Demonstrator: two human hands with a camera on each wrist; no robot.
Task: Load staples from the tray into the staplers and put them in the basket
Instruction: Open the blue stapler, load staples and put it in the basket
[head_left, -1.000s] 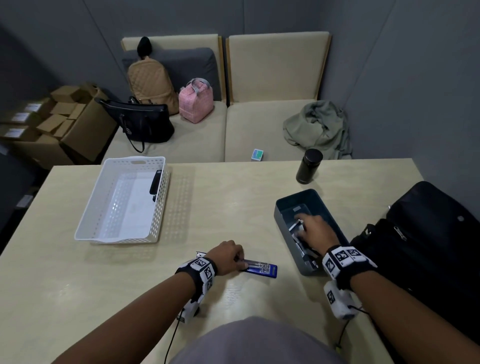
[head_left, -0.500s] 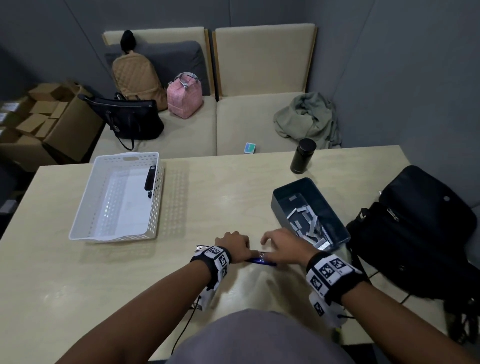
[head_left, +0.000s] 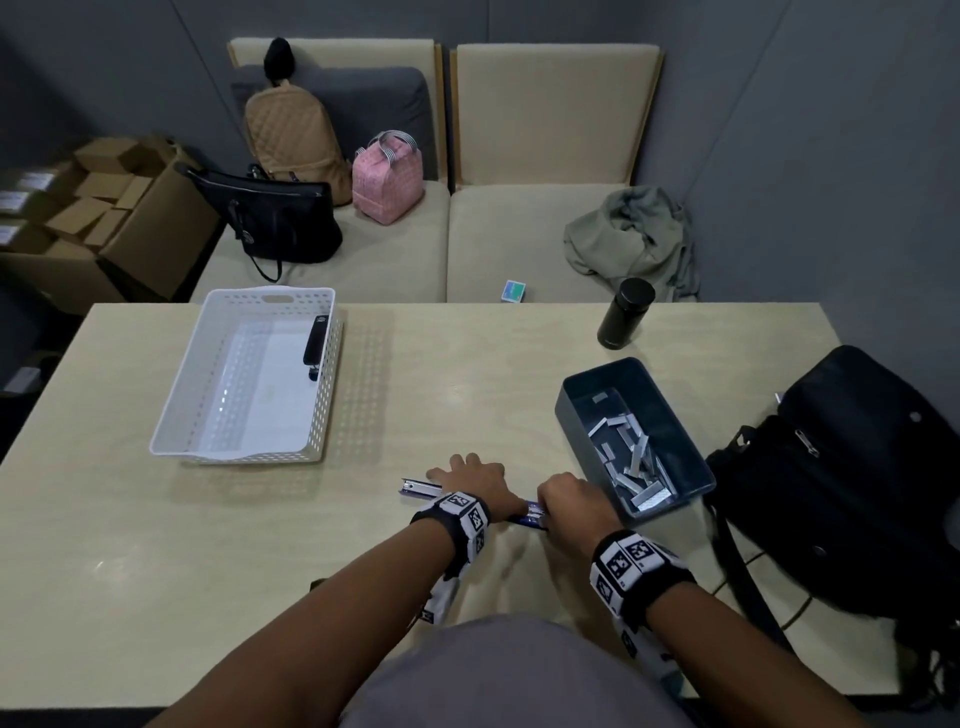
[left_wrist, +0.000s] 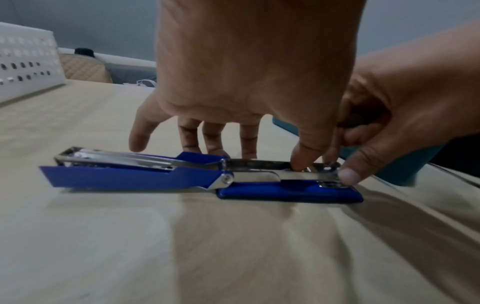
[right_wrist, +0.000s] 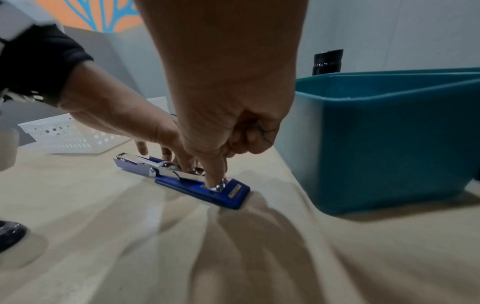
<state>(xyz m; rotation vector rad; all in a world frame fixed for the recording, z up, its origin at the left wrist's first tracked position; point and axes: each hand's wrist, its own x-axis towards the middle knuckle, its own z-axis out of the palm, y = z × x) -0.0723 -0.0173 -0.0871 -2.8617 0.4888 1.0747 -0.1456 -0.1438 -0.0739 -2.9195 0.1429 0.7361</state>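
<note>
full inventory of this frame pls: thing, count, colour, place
stapler: 1, blue, opened flat on table near front edge
stapler in basket: 1, black, against right wall
basket: 1, white perforated, table left
tray: 1, teal-grey, table right
staple strips: many, silver, loose in tray
bottle: 1, black, table far right
bag: 1, black, table right edge
table: 1, light wood
bags on sofa: 3, tan, black, pink
cloth: 1, grey-green, on sofa
small box: 1, teal-white, on sofa
cardboard boxes: several, brown, far left
left hand: fingers spread, steadying blue stapler
right hand: fingertips on stapler's metal channel; grip contents unclear
</note>
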